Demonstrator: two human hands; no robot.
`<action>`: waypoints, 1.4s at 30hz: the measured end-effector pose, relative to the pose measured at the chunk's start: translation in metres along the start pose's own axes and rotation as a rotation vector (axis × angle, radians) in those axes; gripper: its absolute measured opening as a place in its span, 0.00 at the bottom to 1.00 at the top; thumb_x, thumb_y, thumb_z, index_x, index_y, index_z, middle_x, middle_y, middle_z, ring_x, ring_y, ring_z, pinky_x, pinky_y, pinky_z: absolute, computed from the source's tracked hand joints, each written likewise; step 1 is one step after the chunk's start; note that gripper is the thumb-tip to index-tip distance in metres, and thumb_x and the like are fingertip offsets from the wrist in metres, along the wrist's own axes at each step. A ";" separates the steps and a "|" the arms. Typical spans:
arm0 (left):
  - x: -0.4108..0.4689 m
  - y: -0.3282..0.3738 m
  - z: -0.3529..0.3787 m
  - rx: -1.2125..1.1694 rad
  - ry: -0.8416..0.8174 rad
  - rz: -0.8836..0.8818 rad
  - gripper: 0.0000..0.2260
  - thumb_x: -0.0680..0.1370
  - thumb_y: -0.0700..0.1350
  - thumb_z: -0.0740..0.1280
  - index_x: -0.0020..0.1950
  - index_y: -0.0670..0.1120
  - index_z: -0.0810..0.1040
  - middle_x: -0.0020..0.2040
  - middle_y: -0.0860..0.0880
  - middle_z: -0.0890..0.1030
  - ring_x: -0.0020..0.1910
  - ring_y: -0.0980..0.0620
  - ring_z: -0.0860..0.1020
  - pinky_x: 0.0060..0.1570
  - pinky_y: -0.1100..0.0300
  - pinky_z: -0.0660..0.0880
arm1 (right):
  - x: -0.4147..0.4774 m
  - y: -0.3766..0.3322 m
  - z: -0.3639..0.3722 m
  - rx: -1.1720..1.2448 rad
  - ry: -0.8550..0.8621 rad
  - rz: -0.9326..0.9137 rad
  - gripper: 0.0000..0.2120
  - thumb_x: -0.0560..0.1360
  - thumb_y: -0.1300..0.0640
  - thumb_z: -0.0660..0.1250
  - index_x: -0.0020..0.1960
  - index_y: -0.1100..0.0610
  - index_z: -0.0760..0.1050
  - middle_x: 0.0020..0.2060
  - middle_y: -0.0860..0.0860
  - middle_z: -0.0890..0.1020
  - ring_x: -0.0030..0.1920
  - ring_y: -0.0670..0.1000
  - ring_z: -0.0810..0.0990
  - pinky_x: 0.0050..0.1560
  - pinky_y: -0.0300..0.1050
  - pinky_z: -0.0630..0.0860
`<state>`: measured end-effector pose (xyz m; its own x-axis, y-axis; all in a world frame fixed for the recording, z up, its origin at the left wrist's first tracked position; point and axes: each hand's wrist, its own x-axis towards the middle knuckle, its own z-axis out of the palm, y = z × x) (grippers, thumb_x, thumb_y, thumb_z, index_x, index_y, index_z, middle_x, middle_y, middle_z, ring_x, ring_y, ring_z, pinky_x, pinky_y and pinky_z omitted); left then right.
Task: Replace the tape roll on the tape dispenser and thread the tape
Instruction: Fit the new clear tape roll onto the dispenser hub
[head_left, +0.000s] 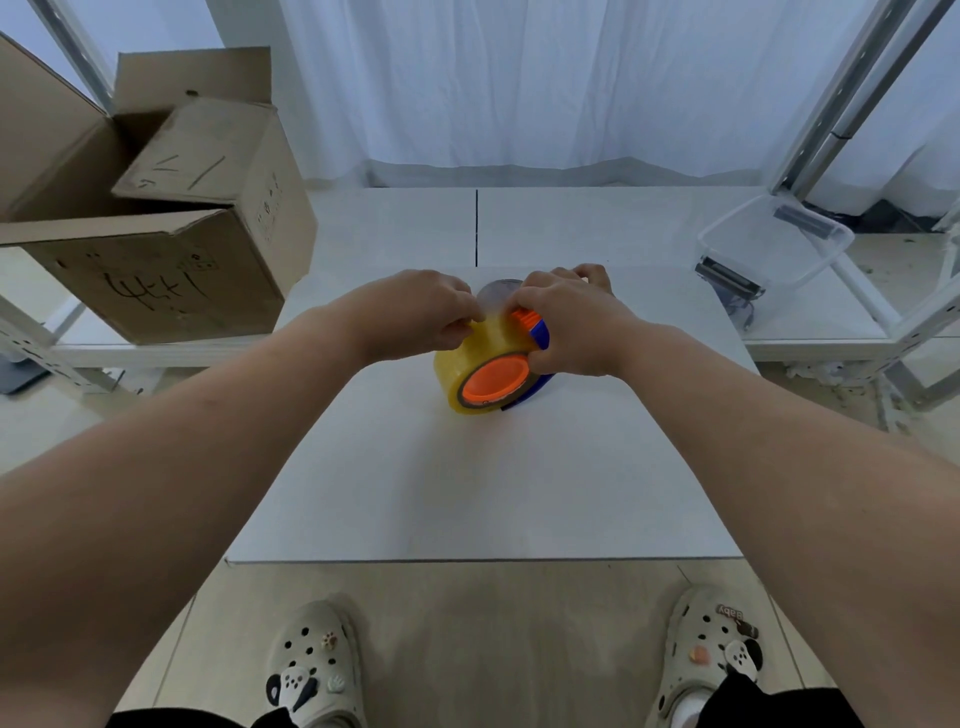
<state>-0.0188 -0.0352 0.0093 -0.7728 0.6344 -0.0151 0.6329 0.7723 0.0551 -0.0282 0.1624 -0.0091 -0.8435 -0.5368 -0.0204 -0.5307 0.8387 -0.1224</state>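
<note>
A yellowish clear tape roll (470, 358) sits on the orange hub (493, 384) of a blue tape dispenser (540, 338), resting on the white table (467, 493). My left hand (415, 317) pinches the tape's surface at the roll's top left. My right hand (566, 322) grips the dispenser's blue body from the right, fingers over its top near an orange ridged part (523, 317). A second, clear roll (498, 293) lies just behind, mostly hidden by my hands.
An open cardboard box (156, 218) stands on a shelf at the left. A clear plastic bin (774, 249) sits on a shelf at the right. White curtains hang behind. My feet in pale clogs stand below the table's near edge.
</note>
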 end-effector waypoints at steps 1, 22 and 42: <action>0.001 0.000 0.000 0.035 -0.006 0.011 0.13 0.80 0.43 0.58 0.62 0.44 0.77 0.54 0.44 0.79 0.50 0.46 0.77 0.51 0.54 0.74 | 0.000 -0.001 0.000 -0.005 -0.001 -0.004 0.27 0.68 0.50 0.70 0.66 0.48 0.70 0.60 0.49 0.74 0.64 0.52 0.69 0.68 0.53 0.53; 0.001 0.001 0.020 -0.140 0.208 -0.212 0.07 0.78 0.40 0.59 0.51 0.40 0.75 0.46 0.44 0.78 0.42 0.46 0.75 0.41 0.57 0.70 | -0.001 0.001 0.002 -0.002 0.012 -0.013 0.27 0.67 0.49 0.71 0.65 0.48 0.70 0.59 0.49 0.74 0.63 0.52 0.70 0.68 0.52 0.53; 0.004 -0.009 0.026 -0.568 0.067 -0.260 0.23 0.68 0.51 0.75 0.60 0.45 0.76 0.54 0.49 0.77 0.54 0.52 0.77 0.55 0.54 0.77 | -0.010 0.008 0.001 0.232 -0.082 -0.071 0.32 0.69 0.54 0.72 0.69 0.45 0.63 0.61 0.48 0.74 0.53 0.49 0.70 0.52 0.48 0.73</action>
<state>-0.0265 -0.0384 -0.0168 -0.9111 0.4104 -0.0379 0.3143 0.7514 0.5802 -0.0240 0.1737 -0.0110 -0.7902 -0.6072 -0.0833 -0.5469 0.7600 -0.3511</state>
